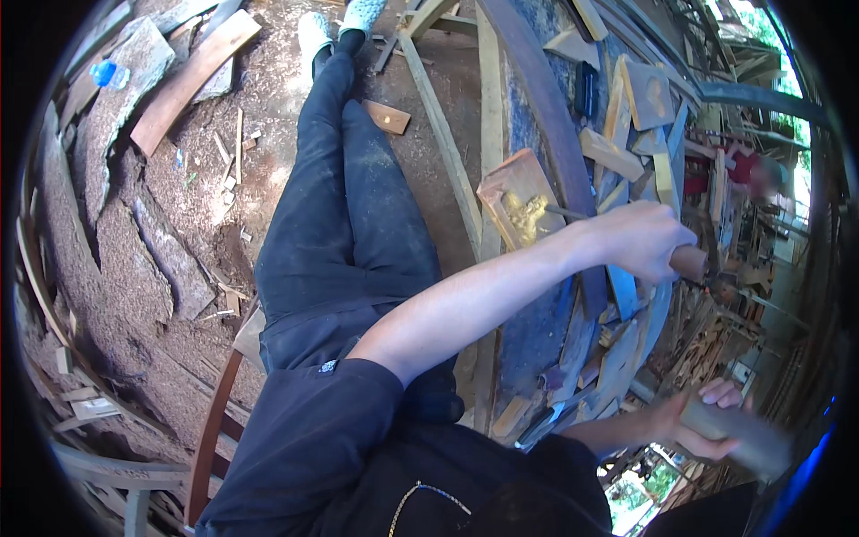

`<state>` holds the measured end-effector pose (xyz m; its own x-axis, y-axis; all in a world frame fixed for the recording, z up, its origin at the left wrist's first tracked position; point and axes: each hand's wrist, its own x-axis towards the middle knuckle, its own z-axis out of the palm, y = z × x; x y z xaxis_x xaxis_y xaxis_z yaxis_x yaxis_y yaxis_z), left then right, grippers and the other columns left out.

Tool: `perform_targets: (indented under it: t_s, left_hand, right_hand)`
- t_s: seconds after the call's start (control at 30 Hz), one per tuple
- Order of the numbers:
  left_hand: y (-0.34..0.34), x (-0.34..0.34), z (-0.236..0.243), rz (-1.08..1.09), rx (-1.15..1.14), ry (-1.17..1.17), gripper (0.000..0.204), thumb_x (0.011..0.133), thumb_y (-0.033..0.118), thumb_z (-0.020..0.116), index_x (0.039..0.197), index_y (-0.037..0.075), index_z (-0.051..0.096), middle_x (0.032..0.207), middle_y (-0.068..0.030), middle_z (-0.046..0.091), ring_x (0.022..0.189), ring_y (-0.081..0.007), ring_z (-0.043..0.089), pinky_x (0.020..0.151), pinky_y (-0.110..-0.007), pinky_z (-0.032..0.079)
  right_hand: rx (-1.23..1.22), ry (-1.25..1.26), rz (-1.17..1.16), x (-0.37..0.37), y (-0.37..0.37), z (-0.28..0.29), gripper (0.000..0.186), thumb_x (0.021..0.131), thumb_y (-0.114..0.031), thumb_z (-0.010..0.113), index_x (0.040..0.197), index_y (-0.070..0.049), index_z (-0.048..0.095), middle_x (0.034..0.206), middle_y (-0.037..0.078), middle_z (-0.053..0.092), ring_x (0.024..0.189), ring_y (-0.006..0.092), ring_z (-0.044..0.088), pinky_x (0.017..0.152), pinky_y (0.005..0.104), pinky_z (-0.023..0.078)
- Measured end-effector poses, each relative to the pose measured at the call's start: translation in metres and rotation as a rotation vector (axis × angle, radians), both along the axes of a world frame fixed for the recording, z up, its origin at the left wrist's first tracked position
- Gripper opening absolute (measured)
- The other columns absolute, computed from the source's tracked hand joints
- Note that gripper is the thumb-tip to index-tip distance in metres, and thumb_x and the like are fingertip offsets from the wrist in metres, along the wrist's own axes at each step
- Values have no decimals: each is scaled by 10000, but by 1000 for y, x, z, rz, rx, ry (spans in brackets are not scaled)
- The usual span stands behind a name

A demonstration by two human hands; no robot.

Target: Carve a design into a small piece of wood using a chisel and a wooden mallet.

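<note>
My left hand (642, 240) is wrapped round the wooden handle of a chisel (690, 262). Its thin metal shaft points left, and the tip meets a wooden block (501, 190) with a rough, yellowish carved shape (526, 213) on its face. The block rests on a long, worn workbench (528, 345). Lower right, my right hand (702, 428) grips a wooden mallet (741, 438), thick and rounded and smeared by motion. The mallet is apart from the chisel's handle end.
Offcuts, including a pale block (611, 154) and a squarish board (648, 94), crowd the bench. A curved dark beam (555, 125) runs along it. Planks (195, 80) and bark slabs lie left on the chip-strewn ground, near a bottle (109, 74). Another person (744, 170) is at far right.
</note>
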<state>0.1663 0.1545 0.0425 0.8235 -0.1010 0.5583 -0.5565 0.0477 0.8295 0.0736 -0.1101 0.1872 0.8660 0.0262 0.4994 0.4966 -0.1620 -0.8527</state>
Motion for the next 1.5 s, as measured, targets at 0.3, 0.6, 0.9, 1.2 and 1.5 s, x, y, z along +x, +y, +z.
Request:
perform_targets:
  t_s: [0.3,0.6,0.9,1.2,1.5]
  left_hand:
    - [-1,6,1,-22,16,21,273,728,257,764,905,51,740,804,-203,733,813,-417,726,724,-524,575]
    - [-2,9,0,-56,16,57,291,748,258,795,929,43,720,791,-190,727,803,-405,722,738,-501,563]
    - [-4,17,0,-66,27,74,284,767,257,756,964,53,756,875,-196,752,892,-400,736,789,-507,585]
    - [-4,16,-1,-22,58,61,288,779,261,787,951,36,734,836,-198,742,843,-412,727,762,-511,569]
    - [-3,8,-2,18,36,34,308,765,288,749,972,59,760,871,-189,753,878,-396,735,791,-510,585]
  right_hand:
    - [366,-403,328,2,17,5,634,938,-479,669,1365,-23,565,921,92,607,815,177,565,763,353,486]
    - [106,-399,462,-6,21,32,461,971,-285,587,1312,25,607,1024,145,713,925,241,656,858,372,545]
    - [95,-324,-151,-14,44,23,579,976,-428,631,1315,38,576,854,49,558,701,149,538,588,251,431]
    - [-126,12,-191,-10,17,-4,704,911,-498,708,1391,6,600,1114,118,647,964,239,611,892,400,510]
    - [-331,320,-267,-17,41,-1,791,814,-556,754,1369,-13,608,1008,71,582,1000,144,559,761,298,482]
